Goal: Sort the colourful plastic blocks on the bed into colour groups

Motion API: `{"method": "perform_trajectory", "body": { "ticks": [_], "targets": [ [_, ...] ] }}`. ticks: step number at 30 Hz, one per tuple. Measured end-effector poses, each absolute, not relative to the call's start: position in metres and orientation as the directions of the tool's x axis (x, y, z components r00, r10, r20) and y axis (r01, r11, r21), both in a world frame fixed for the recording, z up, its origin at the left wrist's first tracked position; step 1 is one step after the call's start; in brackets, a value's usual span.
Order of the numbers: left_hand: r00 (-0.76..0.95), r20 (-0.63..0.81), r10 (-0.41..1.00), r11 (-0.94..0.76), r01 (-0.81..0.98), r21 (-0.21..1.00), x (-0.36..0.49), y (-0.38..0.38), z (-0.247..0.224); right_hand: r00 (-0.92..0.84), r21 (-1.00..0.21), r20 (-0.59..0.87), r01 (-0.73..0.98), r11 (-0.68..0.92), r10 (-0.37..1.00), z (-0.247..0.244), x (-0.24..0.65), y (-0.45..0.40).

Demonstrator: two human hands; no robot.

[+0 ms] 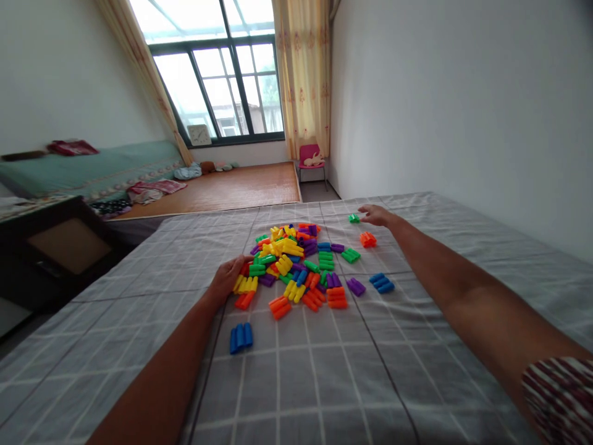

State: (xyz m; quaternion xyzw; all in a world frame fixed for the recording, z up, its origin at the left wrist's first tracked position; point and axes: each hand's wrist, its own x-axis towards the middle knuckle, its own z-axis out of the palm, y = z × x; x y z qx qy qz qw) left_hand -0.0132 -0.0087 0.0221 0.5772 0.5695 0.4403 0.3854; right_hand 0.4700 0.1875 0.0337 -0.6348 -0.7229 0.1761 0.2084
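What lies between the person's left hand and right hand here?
In the head view, a heap of colored pieces lies between them, beside the left hand; toward the right hand come loose pieces, the nearest a green piece.

A maroon-and-white patterned sleeve (pixel 560 395) wraps the right arm (pixel 456 287); the left forearm (pixel 185 346) and both hands, left (pixel 230 275) and right (pixel 376 216), are bare.

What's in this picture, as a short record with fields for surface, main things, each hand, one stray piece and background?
surface: grey checked bedding
main things: pile of coloured pieces, including yellow, green, orange, purple and blue
left hand: at the pile's left edge; grip unclear
right hand: beside a green piece; contact unclear
stray: blue piece, nearer than the pile
background: window, pink chair
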Motion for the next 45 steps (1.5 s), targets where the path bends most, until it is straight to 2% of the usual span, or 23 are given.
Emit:
{"method": "perform_trajectory", "body": {
  "ticks": [3, 6, 11, 15, 18, 21, 23, 25, 29, 33, 39, 42, 45],
  "targets": [
    [-0.035, 0.062, 0.997, -0.049, 0.300, 0.953, -0.015, -0.008, 0.020, -0.158, -0.424, 0.078, 0.888, 0.176, 0.984, 0.024, 0.462, 0.210],
    [-0.016, 0.051, 0.999, -0.044, 0.273, 0.961, -0.015, -0.008, 0.019, -0.225, -0.395, 0.063, 0.889, 0.231, 0.972, 0.015, 0.461, 0.219],
    [-0.025, 0.048, 0.999, -0.039, 0.279, 0.960, -0.015, -0.006, 0.016, -0.322, -0.510, -0.030, 0.819, 0.263, 0.946, 0.012, 0.465, 0.211],
    [-0.019, 0.058, 0.998, -0.049, 0.304, 0.951, -0.015, -0.006, 0.018, -0.289, -0.561, -0.054, 0.801, 0.210, 0.956, 0.022, 0.468, 0.193],
    [-0.013, 0.066, 0.998, -0.059, 0.317, 0.947, -0.014, -0.008, 0.021, -0.282, -0.674, -0.045, 0.717, 0.179, 0.958, 0.038, 0.476, 0.173],
    [-0.021, 0.065, 0.998, -0.055, 0.321, 0.945, -0.014, -0.008, 0.022, -0.341, -0.763, -0.094, 0.628, 0.153, 0.935, 0.051, 0.490, 0.146],
    [-0.036, 0.076, 0.996, -0.060, 0.325, 0.944, -0.014, -0.008, 0.020, -0.398, -0.777, -0.130, 0.609, 0.156, 0.908, 0.051, 0.497, 0.128],
    [-0.039, 0.083, 0.996, -0.066, 0.325, 0.944, -0.014, -0.006, 0.018, -0.438, -0.761, -0.116, 0.616, 0.203, 0.892, 0.043, 0.501, 0.114],
    [-0.028, 0.094, 0.995, -0.079, 0.331, 0.940, -0.016, -0.005, 0.015, -0.436, -0.720, -0.001, 0.625, 0.302, 0.900, 0.016, 0.496, 0.105],
    [-0.021, 0.114, 0.993, -0.100, 0.338, 0.936, -0.017, -0.005, 0.015, -0.391, -0.719, 0.042, 0.627, 0.299, 0.920, 0.005, 0.491, 0.110],
    [-0.016, 0.119, 0.993, -0.108, 0.307, 0.945, -0.017, -0.003, 0.012, -0.351, -0.661, 0.043, 0.692, 0.289, 0.936, 0.019, 0.491, 0.104],
    [-0.011, 0.113, 0.994, -0.105, 0.292, 0.951, -0.017, -0.002, 0.011, -0.276, -0.572, 0.160, 0.757, 0.317, 0.948, 0.032, 0.484, 0.094],
    [-0.010, 0.129, 0.992, -0.120, 0.304, 0.945, -0.016, -0.003, 0.012, -0.327, -0.518, 0.242, 0.753, 0.407, 0.914, 0.046, 0.468, 0.081]
  ]
}}
